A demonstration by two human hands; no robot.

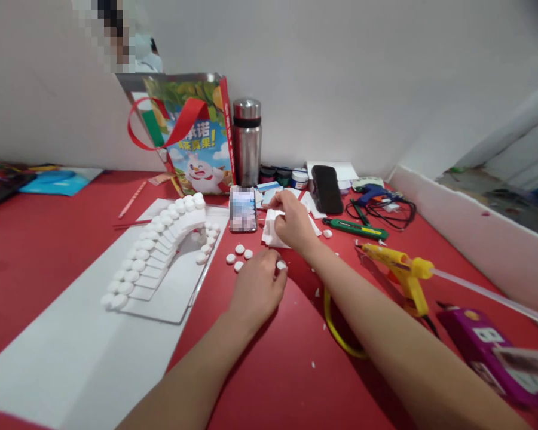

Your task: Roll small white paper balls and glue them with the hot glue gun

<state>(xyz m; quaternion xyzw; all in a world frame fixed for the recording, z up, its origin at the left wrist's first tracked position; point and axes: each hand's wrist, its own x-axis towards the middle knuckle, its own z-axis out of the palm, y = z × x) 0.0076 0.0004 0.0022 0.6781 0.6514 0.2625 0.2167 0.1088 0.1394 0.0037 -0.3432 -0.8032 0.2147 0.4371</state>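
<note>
My left hand (260,285) rests on the red table (49,239) with its fingers curled, pinching a small white round piece (281,264). Three more white round pieces (239,257) lie just ahead of it. My right hand (291,222) is closed on a white foam piece (270,232) a little farther back, beside a phone (242,208). To the left stands a white foam stair model (161,257) edged with white round pieces, on a white board (63,358).
A yellow glue gun (403,275) lies at the right, with a green utility knife (355,227), a black case (327,189) and cables behind it. A gift bag (192,140), steel flask (246,142) and paint pots (282,175) stand by the wall. A purple box (493,352) lies near right.
</note>
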